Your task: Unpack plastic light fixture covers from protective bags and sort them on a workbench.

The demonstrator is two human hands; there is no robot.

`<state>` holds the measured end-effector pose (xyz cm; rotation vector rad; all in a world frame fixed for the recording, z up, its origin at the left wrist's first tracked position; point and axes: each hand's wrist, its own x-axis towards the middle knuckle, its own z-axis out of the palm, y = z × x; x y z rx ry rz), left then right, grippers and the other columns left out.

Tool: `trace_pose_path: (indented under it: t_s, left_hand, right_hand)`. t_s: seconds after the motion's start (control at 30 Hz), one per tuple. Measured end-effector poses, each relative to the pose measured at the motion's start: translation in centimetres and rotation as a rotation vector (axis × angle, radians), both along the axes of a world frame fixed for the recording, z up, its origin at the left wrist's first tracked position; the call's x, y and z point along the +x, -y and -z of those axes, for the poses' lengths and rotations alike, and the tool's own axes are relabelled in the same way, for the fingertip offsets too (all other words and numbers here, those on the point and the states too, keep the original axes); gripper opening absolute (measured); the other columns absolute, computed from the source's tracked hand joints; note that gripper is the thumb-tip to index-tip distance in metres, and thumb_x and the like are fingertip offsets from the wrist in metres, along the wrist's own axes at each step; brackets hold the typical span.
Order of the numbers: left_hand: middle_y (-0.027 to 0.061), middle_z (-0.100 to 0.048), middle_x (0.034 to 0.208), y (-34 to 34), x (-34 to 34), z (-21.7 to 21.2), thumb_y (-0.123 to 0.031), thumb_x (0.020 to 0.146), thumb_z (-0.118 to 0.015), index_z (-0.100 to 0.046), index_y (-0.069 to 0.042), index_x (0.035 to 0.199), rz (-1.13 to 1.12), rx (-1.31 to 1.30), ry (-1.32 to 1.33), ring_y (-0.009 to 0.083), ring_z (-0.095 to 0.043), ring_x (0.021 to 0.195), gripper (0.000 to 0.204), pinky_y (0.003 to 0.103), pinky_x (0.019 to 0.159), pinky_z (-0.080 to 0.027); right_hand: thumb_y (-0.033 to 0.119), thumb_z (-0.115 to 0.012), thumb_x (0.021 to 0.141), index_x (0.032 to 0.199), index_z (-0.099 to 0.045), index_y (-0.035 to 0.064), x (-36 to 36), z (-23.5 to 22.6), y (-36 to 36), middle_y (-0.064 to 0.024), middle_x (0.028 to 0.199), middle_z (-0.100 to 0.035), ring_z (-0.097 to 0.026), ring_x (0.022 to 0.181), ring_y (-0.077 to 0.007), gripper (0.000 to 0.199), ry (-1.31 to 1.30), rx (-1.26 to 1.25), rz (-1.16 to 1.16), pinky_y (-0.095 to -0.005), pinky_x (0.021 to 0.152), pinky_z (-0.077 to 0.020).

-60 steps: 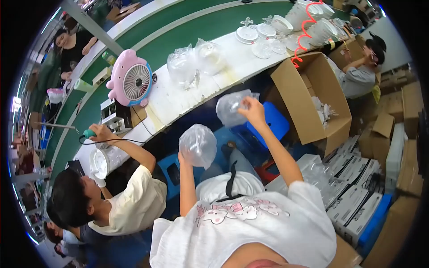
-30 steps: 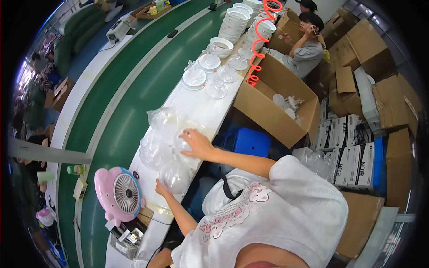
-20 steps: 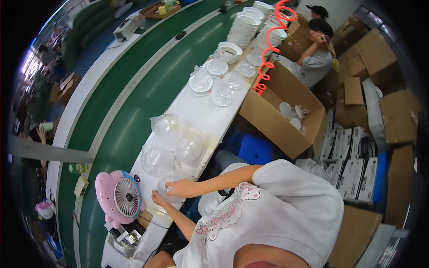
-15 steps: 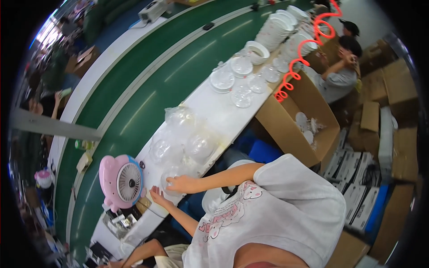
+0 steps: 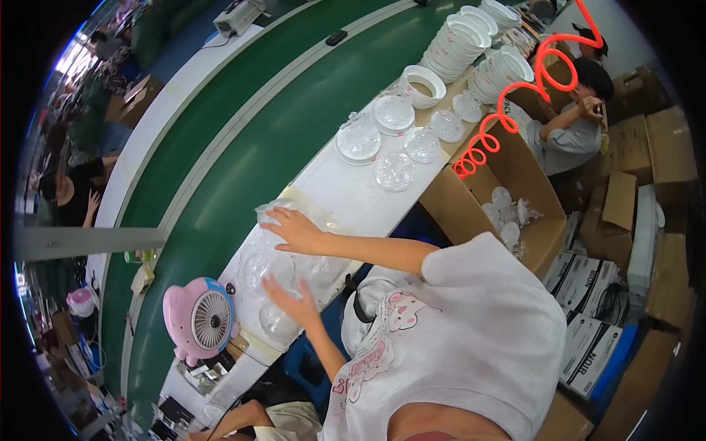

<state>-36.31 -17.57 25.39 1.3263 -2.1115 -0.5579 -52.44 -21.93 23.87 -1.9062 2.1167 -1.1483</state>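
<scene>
Clear, round, dome-like plastic pieces lie in crinkled see-through wrapping on the white table. My right hand reaches over the far end of this heap, fingers spread on the clear plastic bag. Nearer to me, my left hand is smeared a little by motion. Its fingers are stretched out just above the wrapped pieces, and nothing shows in them. One clear dome sits at the near table edge, beside my left hand.
A pink pig-shaped fan stands left of the heap. Clear discs and stacked white rings are farther along the table. An orange coiled hose hangs above an open carton. Co-workers sit near both ends.
My right hand has moved away from the near dome to the far end of the heap. My left hand has lifted and shifted right, over the pieces. The view has shifted slightly.
</scene>
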Motion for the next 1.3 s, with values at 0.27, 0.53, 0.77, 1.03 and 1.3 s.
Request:
trace_pose_path:
  t_s: [0.27,0.53,0.77,1.03,1.3]
  left_hand:
    - [0.031,-0.013,0.132,1.1,-7.5,3.6,-0.028,0.064,-0.07,-0.01,0.004,0.131,0.205,0.018,0.006,0.0433,-0.014,0.123,0.095,0.043,0.101,-0.017]
    - [0.0261,-0.009,0.135,1.4,-6.8,4.8,-0.017,0.061,-0.074,-0.003,0.008,0.13,-0.064,0.069,-0.137,0.0353,-0.012,0.126,0.102,0.039,0.104,-0.011]
    - [0.0202,-0.037,0.124,8.9,-6.5,6.5,-0.012,0.073,-0.062,-0.04,0.002,0.118,0.209,0.171,-0.239,0.0287,-0.038,0.114,0.052,0.038,0.094,-0.029]
    - [0.0144,-0.057,0.101,11.3,-6.2,6.4,-0.012,0.08,-0.048,-0.055,0.003,0.101,-0.03,0.248,-0.302,0.0205,-0.055,0.087,0.026,0.03,0.075,-0.043]
    - [0.0111,-0.057,0.105,9.9,-9.0,2.9,-0.012,0.084,-0.041,-0.056,0.002,0.104,-0.079,0.356,-0.668,0.0178,-0.051,0.097,0.029,0.028,0.086,-0.037]
  right_hand:
    - [0.01,-0.056,0.068,0.081,-0.059,0.0122,-1.6,2.0,0.5,-0.0014,0.087,-0.058,-0.052,0.093,-0.0173,0.014,0.268,0.129,-0.157,-0.0379,0.085,-0.0356]
    - [0.01,-0.054,0.066,0.065,-0.058,0.0166,-2.2,-0.6,1.0,0.002,0.064,-0.059,-0.057,0.069,-0.0152,0.008,0.334,-0.23,-0.122,-0.0378,0.084,-0.0343]
    - [0.011,-0.054,0.066,0.07,-0.059,0.0141,-2.6,-1.2,0.9,0.0001,0.064,-0.059,-0.056,0.069,-0.0178,0.007,0.457,-0.102,-0.267,-0.0345,0.079,-0.0363]
    - [0.008,-0.051,0.068,0.094,-0.056,0.0093,-5.4,1.4,-0.9,-0.0091,0.098,-0.056,-0.052,0.092,-0.0277,0.026,0.678,-0.125,-0.009,-0.0397,0.083,-0.0381]
    - [0.019,-0.069,0.058,0.125,-0.029,0.0097,-7.3,7.7,-2.3,-0.0288,0.128,-0.025,-0.027,0.119,-0.0399,0.079,0.507,0.377,-0.145,-0.04,0.099,-0.0255]
